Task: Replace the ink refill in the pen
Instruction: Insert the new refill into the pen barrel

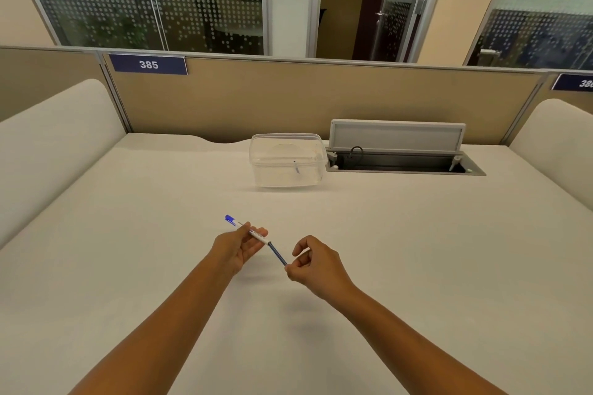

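We work at a white desk closed in by a tan partition along its far edge, with a blue number plate reading 385 fixed near the partition's left end. Toward the far edge, a little right of centre, stands a clear plastic box with its lid on; something small and dark shows through its wall, too small for us to tell what it is. Just beside the box on the right, an open cable hatch is sunk into the desk, its grey flap tilted up toward the partition. Nothing lies between our hands and the box; the stretch of desk there is bare.

Both forearms reach in from the near edge and meet around the middle of the desk, held above the surface. Our left hand has its palm turned up and inward, thumb and fingertips pinching the white barrel of the pen, whose blue cap end points away to the far left. From the barrel's open near end a dark blue ink refill sticks out, slanting down to the right. Our right hand is curled, thumb and forefinger pinching the refill's outer tip, the other fingers folded loosely.
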`<state>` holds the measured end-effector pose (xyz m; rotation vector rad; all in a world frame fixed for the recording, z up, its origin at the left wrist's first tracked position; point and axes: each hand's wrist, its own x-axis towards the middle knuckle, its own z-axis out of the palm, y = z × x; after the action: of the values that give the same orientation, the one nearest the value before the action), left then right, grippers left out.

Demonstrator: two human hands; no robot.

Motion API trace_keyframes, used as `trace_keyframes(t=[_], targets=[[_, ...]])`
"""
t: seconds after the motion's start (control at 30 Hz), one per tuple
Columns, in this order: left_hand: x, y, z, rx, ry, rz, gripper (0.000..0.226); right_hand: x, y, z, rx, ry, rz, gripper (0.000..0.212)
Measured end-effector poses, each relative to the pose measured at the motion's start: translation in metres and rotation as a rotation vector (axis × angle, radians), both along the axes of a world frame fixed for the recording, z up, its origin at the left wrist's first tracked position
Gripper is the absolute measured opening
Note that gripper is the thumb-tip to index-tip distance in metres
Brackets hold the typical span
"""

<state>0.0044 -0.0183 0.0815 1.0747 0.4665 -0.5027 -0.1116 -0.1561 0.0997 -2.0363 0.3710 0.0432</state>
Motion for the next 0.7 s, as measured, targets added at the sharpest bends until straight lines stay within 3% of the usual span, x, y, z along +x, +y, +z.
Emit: trace_keyframes(t=[0.2,0.4,0.53,0.6,0.7], targets=[[-0.003,-0.006,0.001,0.070,-0.039,-0.041,0.018,0.005,-0.002,0.008,-0.006,-0.090,-0.060,0.023],[-0.009,-0.012,0.004,-0.044,0.007,-0.025,0.013,0.015,-0.002,0.016,0.012,-0.135,-0.047,0.026],[-0.010,-0.014,0.009,-0.112,0.044,0.014,0.012,0.019,-0.008,0.022,-0.038,-0.207,-0.151,0.041],[-0.011,-0.013,0.011,-0.136,0.065,0.001,0.012,0.021,-0.018,0.023,0.017,-0.200,-0.202,0.044],[-0.013,-0.012,0.012,-0.154,0.092,-0.047,0.011,0.022,-0.040,0.013,-0.024,-0.092,-0.204,0.033]])
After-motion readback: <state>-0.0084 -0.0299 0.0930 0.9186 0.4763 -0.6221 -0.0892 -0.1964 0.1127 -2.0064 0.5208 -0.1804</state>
